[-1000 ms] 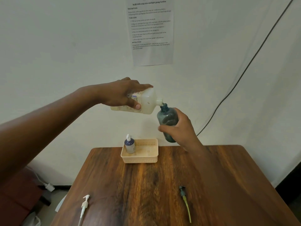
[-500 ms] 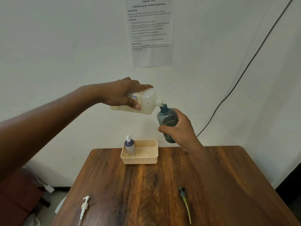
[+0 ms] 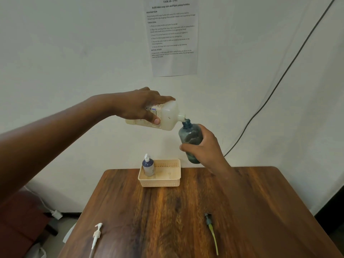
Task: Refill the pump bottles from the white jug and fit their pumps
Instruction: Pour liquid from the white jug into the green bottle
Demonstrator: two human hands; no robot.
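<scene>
- Two hands work above the far edge of the wooden table [image 3: 186,216]; the step in hand is judged to be pouring from jug to bottle.
- White jug [image 3: 167,118]: held tipped nearly on its side in mid-air, spout at right, touching the mouth of the dark bottle.
- Dark pump bottle [image 3: 189,136]: held close to upright just right of the jug, neck open, no pump fitted. Fill level cannot be read.
- Basket [image 3: 160,182]: stands at the far edge of the table; a small bottle [image 3: 148,167] with its pump already fitted stands in its left end.
- Dark pump [image 3: 211,231]: lies loose near right on the table, judged to belong to the dark bottle.
- White pump [image 3: 95,237]: lies at the near left edge.
- Left hand [image 3: 143,105]: fingers curled over the top of the jug, thumb pressed on its front face; a firm grip.
- Right hand [image 3: 204,148]: fingers wrapped round the lower body of the dark bottle, thumb across the front.
- Next move, as judged: level the jug, set it down upright, then pick up the dark pump, feed its tube into the neck and screw it tight.
</scene>
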